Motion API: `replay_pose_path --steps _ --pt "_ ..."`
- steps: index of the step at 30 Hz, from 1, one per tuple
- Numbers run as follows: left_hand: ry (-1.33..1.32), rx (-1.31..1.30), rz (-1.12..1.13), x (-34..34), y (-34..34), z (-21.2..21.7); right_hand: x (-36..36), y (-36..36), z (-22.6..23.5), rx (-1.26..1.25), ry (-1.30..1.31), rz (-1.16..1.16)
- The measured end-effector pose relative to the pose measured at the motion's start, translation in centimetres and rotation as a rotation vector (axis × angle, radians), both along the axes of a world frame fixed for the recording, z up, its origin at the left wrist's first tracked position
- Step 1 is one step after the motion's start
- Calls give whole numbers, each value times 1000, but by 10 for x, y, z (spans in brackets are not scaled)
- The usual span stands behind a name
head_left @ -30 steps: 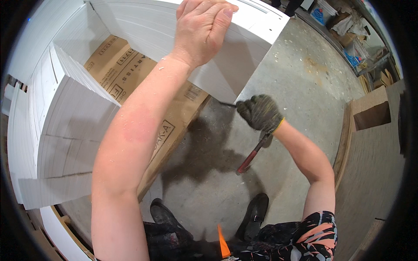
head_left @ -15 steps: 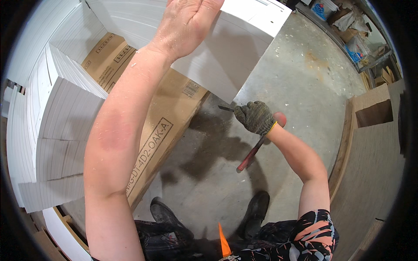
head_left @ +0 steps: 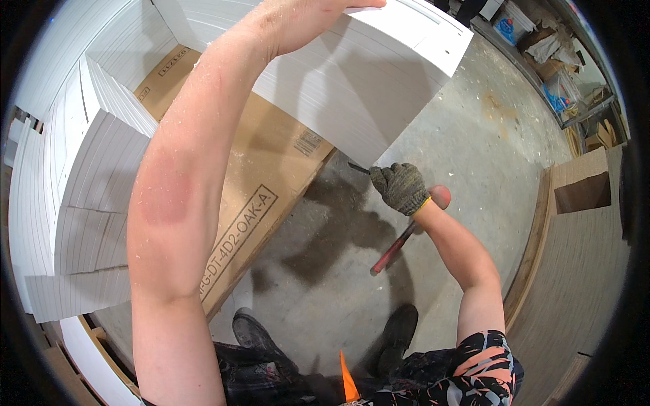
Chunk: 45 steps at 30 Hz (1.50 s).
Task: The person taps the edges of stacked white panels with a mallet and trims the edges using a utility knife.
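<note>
My left hand (head_left: 298, 24) reaches over the top of a stack of white panels (head_left: 352, 81). A stretched-out finger lies along the stack's upper surface, and the view's upper edge cuts off the other fingers. My right hand (head_left: 401, 188), in a grey-green knitted glove with a yellow cuff, is closed round a thin dark blade-like tool (head_left: 359, 168). The blade sticks out leftward near the stack's lower corner; its grip is hidden in the glove. Partly hidden behind my right wrist is a mallet with a red handle (head_left: 391, 256) and a rounded reddish head (head_left: 441, 196).
The panels stand on a long brown cardboard box (head_left: 264, 155). More white stacked panels (head_left: 95, 189) rise at the left. A wooden crate-like structure (head_left: 575, 257) lines the right side, and a cluttered shelf (head_left: 555, 74) stands at far right. My shoes (head_left: 396, 338) are on the concrete floor.
The panel stack and box sit slightly further right in view. My left hand has slid further up out of the picture; my right hand, still gripping the blade-like tool, is slightly lower and further right.
</note>
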<state>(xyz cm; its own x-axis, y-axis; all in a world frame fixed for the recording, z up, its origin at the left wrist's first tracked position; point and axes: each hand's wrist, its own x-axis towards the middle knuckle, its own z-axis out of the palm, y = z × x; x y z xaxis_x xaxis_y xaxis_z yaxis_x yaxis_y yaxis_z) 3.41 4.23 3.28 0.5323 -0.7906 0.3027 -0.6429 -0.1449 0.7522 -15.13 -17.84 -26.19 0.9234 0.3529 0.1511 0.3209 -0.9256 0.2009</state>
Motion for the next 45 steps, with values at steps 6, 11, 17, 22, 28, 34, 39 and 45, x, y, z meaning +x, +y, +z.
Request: replay_pose_path --steps 6,11,17,22,28,34,39,45 --pt "48 25 -26 -7 3 7 -3 -3 -12 37 86 -73" --pt "66 32 -4 -17 5 11 -4 0 -11 53 -1 -3" --pt "93 16 16 -15 4 8 -3 0 -12 25 -29 -22" --pt "114 0 20 -5 0 3 -1 1 -13 35 -55 -15" --pt "47 19 16 27 -12 -11 7 4 36 -39 -105 -169" --pt "67 -6 23 26 -11 -14 -4 -28 145 187 -690 -25" --pt "-65 -21 24 28 -15 -15 -3 13 72 13 -126 33" --pt "84 -55 -10 -4 3 -2 10 -18 193 -471 -809 -135"
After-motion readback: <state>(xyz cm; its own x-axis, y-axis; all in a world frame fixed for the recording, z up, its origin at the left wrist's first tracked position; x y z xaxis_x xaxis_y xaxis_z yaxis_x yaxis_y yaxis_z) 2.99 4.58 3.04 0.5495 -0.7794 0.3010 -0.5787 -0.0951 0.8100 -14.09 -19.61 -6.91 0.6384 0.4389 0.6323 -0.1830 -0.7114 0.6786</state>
